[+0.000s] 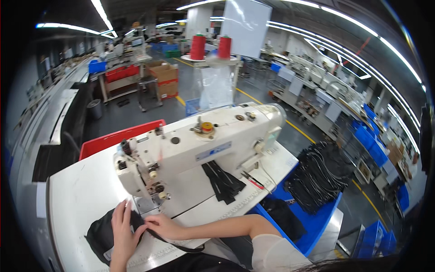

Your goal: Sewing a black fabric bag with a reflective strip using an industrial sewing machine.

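Note:
My left hand [125,229] grips a black fabric piece [99,235] at the front left of the white sewing machine [190,149], just left of its needle area. My right hand [165,227] pinches the fabric's edge beside my left thumb, where a black strap [181,247] runs down toward the table's front edge. Both hands are close together on the white sewing table [72,195]. Black zipper strips [219,181] lie under the machine's arm, with red-handled snips [253,180] to their right.
A red bin [97,148] stands behind the table. A blue bin [312,235] holding black zipper pieces [317,177] is at my right. Red thread cones [197,46] stand behind the machine. Other workbenches [299,118], cardboard boxes [165,84] and a stool [147,90] are farther off.

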Available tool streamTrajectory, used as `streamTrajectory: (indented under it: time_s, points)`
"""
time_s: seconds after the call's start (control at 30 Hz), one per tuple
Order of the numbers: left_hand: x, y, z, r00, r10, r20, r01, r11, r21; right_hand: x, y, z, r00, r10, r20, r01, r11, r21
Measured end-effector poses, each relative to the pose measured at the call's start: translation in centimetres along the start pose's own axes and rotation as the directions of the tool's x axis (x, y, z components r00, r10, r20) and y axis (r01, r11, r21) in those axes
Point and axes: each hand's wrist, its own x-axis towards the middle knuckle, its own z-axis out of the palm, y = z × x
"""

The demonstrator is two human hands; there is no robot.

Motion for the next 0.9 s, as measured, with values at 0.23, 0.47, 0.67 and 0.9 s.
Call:
streamTrajectory:
  time_s: [0.23, 0.47, 0.67, 0.9]
  points:
    - [3.5, -2.1, 0.4, 0.802, -0.055, 0.595, 0.359, 0.84, -0.406, -1.5, -2.2, -2.6, 0.935, 0.321, 0.149, -0.347, 0.75, 0.562]
    - [3.0, -2.3, 0.6, 0.846, -0.06, 0.53, 0.372, 0.779, -0.505, -3.3, -2.0, -4.8, 0.936, -0.254, 0.245, 0.271, 0.962, -0.039]
    - [5.0, -4.4, 3.6, 0.965, -0.132, 0.227, 0.203, 0.923, -0.326, -0.7, -0.4, -5.9, 0.697, -0.506, 0.508, 0.688, 0.271, -0.673]
    - [8.7, -8.2, 8.0, 0.993, -0.052, 0.108, 0.068, 0.986, -0.154, 1.1, 0.4, -8.4, 0.802, -0.373, 0.466, 0.582, 0.314, -0.75]
